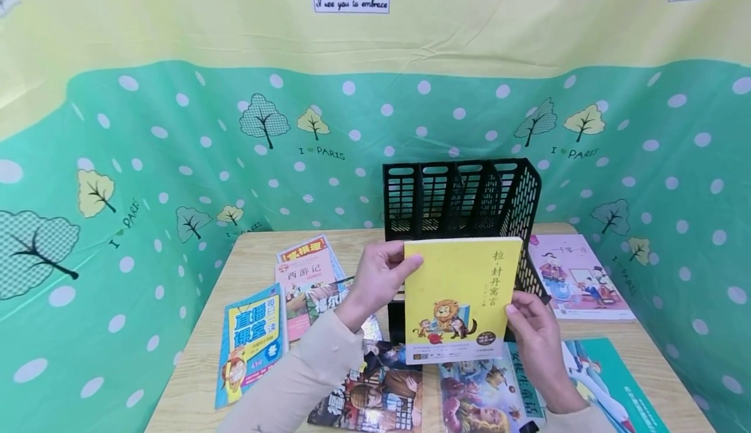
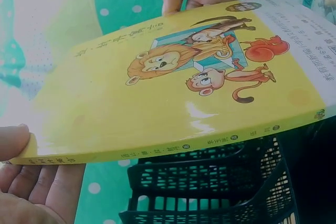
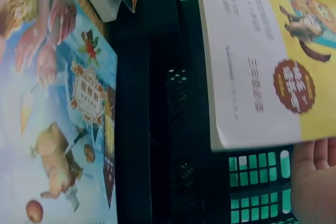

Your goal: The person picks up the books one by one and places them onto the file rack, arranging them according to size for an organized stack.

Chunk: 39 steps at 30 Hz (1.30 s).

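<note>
A yellow paperback book point(image 1: 457, 283) with a lion, a monkey and another animal on its cover is held up in front of the black file rack point(image 1: 405, 192). My left hand point(image 1: 378, 276) pinches its upper left edge, thumb on the cover and fingers behind, as the left wrist view shows on the book's spine side point(image 2: 173, 148). On the opposite edge, lower down, my right hand point(image 1: 536, 338) grips the book with the thumb in front. In the right wrist view the book's lower corner point(image 3: 231, 124) hangs over the rack, apart from it.
Left on the wooden table point(image 1: 193, 381) lie a blue-yellow book point(image 1: 249, 342), a pink book point(image 1: 305, 276) and dark comic-style books point(image 1: 381, 394). A fairy-tale book point(image 1: 481, 394) lies in front, a teal one point(image 1: 616, 381) right of it. A pink-purple book point(image 1: 581, 276) sits right of the rack.
</note>
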Available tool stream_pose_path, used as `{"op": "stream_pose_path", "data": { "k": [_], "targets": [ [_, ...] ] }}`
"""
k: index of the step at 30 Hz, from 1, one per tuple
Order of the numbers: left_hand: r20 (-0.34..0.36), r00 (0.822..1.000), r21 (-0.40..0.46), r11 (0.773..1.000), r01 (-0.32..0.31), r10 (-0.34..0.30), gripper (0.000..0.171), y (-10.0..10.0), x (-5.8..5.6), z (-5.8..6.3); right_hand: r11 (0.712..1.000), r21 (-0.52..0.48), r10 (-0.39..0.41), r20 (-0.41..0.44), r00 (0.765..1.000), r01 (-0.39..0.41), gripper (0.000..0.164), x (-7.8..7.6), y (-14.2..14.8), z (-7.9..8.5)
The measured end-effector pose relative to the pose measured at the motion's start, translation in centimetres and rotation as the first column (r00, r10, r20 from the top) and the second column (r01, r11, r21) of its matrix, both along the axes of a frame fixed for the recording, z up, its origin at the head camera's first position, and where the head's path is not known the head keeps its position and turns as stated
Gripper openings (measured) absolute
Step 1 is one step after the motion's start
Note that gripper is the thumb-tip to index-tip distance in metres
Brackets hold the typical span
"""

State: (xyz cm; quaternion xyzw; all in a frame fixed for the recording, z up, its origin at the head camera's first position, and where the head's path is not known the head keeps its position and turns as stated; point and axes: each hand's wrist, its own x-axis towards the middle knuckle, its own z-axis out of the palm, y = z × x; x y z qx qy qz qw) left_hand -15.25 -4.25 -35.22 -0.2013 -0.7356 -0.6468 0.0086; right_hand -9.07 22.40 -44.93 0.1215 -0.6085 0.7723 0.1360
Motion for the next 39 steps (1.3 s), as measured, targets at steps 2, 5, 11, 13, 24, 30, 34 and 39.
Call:
{"op": "stream_pose_path", "data": {
  "k": [2, 5, 11, 13, 24, 30, 34, 39],
  "targets": [
    [-0.009, 1.0, -0.006, 1.0, 0.001, -0.002, 0.016, -0.1, 0.0, -0.1, 0.999, 0.036, -0.021, 0.01, 1.0, 0.02, 0.022, -0.1, 0.3, -0.1],
    [0.0, 1.0, -0.014, 1.0, -0.01, 0.01, 0.016, -0.4, 0.1, -0.2, 0.993, 0.102, -0.059, 0.026, 0.998, 0.056, 0.025, -0.3, 1.0, -0.2],
    [0.025, 0.998, 0.007, 0.998, -0.057, 0.057, 0.017, -1.4, 0.1, 0.0, 0.969, 0.208, -0.151, 0.057, 0.987, 0.136, 0.025, -0.8, 3.7, -0.2],
    [0.038, 0.996, 0.012, 0.997, -0.076, 0.075, 0.018, -1.8, 0.1, 0.1, 0.965, 0.205, -0.181, 0.063, 0.982, 0.164, 0.024, -1.0, 4.8, -0.2],
    [0.048, 0.991, 0.032, 0.992, -0.125, 0.123, 0.022, -3.8, -0.7, 1.0, 0.903, 0.33, -0.333, 0.133, 0.933, 0.276, 0.027, -1.5, 10.6, -0.6],
    [0.045, 0.979, 0.044, 0.979, -0.199, 0.197, 0.022, -4.8, -1.2, 1.6, 0.828, 0.469, -0.43, 0.18, 0.885, 0.308, 0.033, -2.2, 12.7, -1.6],
    [0.025, 0.967, 0.051, 0.966, -0.253, 0.252, 0.022, -5.5, -1.6, 1.8, 0.795, 0.535, -0.465, 0.231, 0.855, 0.288, 0.036, -2.7, 14.4, -2.4],
    [-0.021, 0.943, 0.05, 0.942, -0.331, 0.333, 0.019, -6.3, -2.1, 2.1, 0.864, 0.416, -0.432, 0.324, 0.842, 0.284, 0.03, -3.1, 16.9, -3.0]
  ]
}}
